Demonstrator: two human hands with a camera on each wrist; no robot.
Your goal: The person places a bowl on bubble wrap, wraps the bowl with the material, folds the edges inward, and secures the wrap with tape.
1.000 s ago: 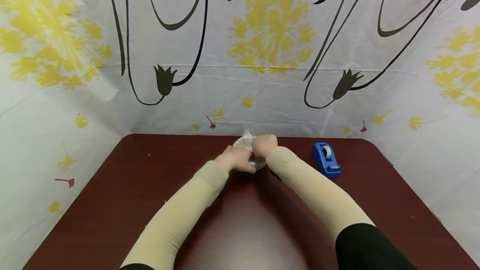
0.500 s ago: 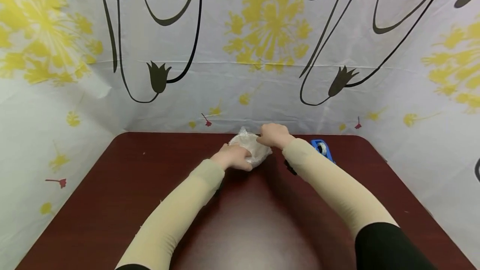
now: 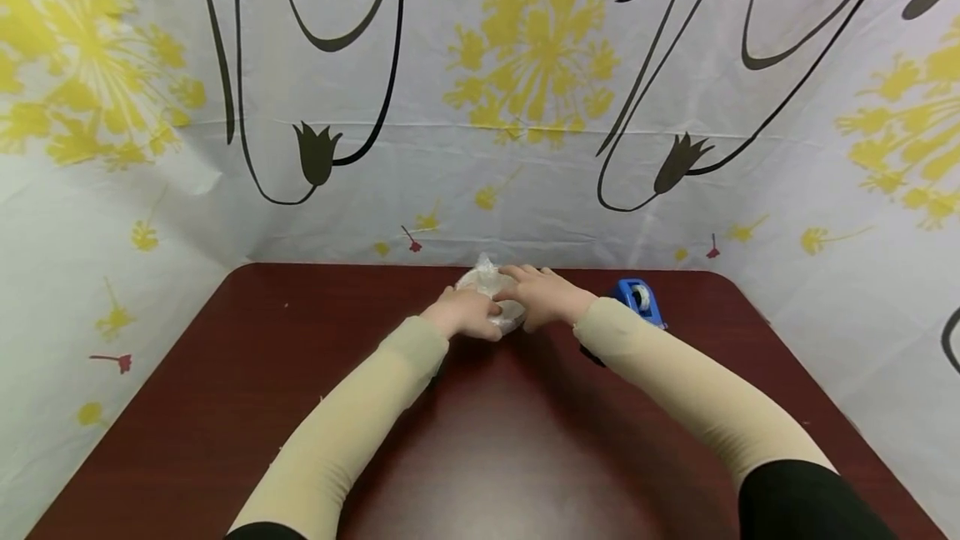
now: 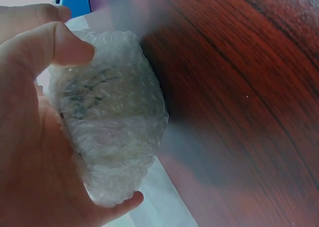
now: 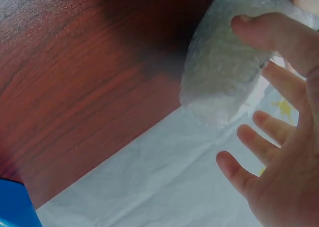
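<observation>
A pale, roundish bundle in clear bubble wrap (image 3: 484,278) is at the far middle of the table, a crumpled tuft of wrap on top. Dark markings show faintly through the wrap (image 4: 112,122) in the left wrist view; the thing inside cannot be made out. My left hand (image 3: 467,312) grips the bundle from the left, thumb over its near face and a fingertip past its lower end. On the other side, my right hand (image 3: 546,297) has its fingers spread. In the right wrist view its thumb (image 5: 266,30) overlaps the wrap; whether it touches is unclear.
A blue tape dispenser (image 3: 640,300) with a roll of tape stands right of the bundle, partly behind my right sleeve. The dark red-brown table (image 3: 315,340) ends just beyond the bundle. Behind it hangs a white flower-printed sheet (image 3: 450,157).
My right hand, curled at the bundle a second ago, moved up and right off it, then came back left with its fingers spread. My left hand stays on the bundle.
</observation>
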